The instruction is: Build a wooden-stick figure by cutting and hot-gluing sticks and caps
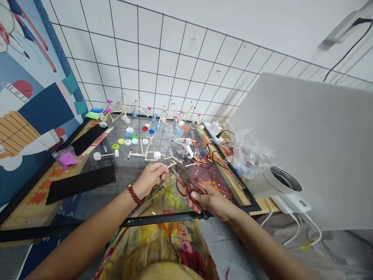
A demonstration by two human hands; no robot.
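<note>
My left hand (pixel 151 177) is closed in a pinch on a thin wooden stick (pixel 172 165) over the near part of the glass table (pixel 96 159). A bead bracelet sits on that wrist. My right hand (pixel 208 198) grips red-handled scissors (pixel 188 182), whose blades point up towards the stick's end. A white glue gun (pixel 185 144) lies just beyond my hands. A stick frame with white caps (pixel 145 152) lies flat ahead of my left hand.
Several coloured bottle caps (pixel 131 137) lie mid-table. Stick-and-cap models (pixel 163 114) stand along the tiled wall. Black sheets (pixel 80 182) lie at left, a pink piece in a bag (pixel 65 157) beyond. A crumpled plastic bag (pixel 250 153), power strip (pixel 215 130), cables and white lamp (pixel 276 182) crowd the right.
</note>
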